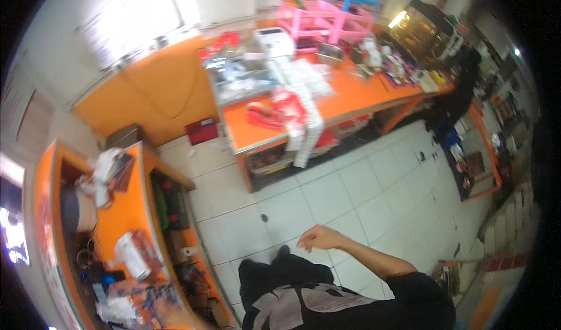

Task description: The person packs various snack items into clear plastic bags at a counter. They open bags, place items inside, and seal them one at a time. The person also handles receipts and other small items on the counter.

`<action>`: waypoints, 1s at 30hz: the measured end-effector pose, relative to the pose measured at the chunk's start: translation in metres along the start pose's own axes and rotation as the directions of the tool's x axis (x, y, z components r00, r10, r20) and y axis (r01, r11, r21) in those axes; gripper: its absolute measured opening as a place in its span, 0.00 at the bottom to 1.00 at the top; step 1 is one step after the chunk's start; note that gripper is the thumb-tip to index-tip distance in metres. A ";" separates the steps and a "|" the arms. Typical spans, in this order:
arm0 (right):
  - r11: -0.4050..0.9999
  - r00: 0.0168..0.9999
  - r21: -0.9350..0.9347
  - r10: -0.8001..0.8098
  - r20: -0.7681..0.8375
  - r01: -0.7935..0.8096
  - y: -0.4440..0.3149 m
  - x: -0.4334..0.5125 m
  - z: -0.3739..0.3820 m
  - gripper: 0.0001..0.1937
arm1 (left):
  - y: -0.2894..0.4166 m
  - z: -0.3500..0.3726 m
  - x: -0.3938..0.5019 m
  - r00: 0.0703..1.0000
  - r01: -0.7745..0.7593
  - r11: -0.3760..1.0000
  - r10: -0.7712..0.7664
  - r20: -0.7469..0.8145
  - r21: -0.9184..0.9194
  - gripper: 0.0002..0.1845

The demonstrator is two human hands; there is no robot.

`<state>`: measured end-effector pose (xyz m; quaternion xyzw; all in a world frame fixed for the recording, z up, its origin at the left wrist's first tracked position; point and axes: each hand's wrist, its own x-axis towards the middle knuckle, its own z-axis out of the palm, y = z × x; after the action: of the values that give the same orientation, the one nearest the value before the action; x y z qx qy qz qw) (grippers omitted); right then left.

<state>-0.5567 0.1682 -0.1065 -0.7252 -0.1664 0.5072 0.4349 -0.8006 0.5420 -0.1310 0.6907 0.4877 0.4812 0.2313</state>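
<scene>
My right hand [319, 238] hangs in front of my body over the tiled floor, its fingers loosely bent, with nothing seen in it. My left hand [172, 314] is blurred at the lower left, over the near end of an orange counter [116, 218], by clear plastic packets [149, 297] and a white plastic bag [117, 309]. Whether it touches or holds any of them cannot be told. Farther along that counter lies a red and white package [136, 253].
An orange table [350, 100] bears plastic bags, a white machine [275, 42], long paper strips [307, 122] and pink plastic racks [307, 21]. A glass display case [420, 30] stands at its far end. Another person [460, 84] in dark clothes is at the right.
</scene>
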 end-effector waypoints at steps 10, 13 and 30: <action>0.992 0.850 0.110 0.103 -0.517 -0.054 0.118 0.042 -0.266 0.17 | 0.355 0.498 -0.219 0.163 -0.071 0.693 0.717 0.677 -0.717 0.09; 0.999 0.902 -0.031 0.017 -0.431 -0.034 0.115 0.067 -0.311 0.21 | 0.420 0.704 -0.246 0.334 -0.413 0.557 0.829 0.449 -0.721 0.14; 0.929 0.688 0.238 -0.024 -0.725 0.284 0.218 0.054 -0.757 0.16 | 0.450 0.799 -0.229 0.484 -0.632 0.768 0.491 0.724 -0.099 0.08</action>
<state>0.0891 -0.2680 -0.2318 -0.7630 0.0409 0.1692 0.6225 0.0999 0.2690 -0.2200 0.9593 0.1452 0.1758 0.1667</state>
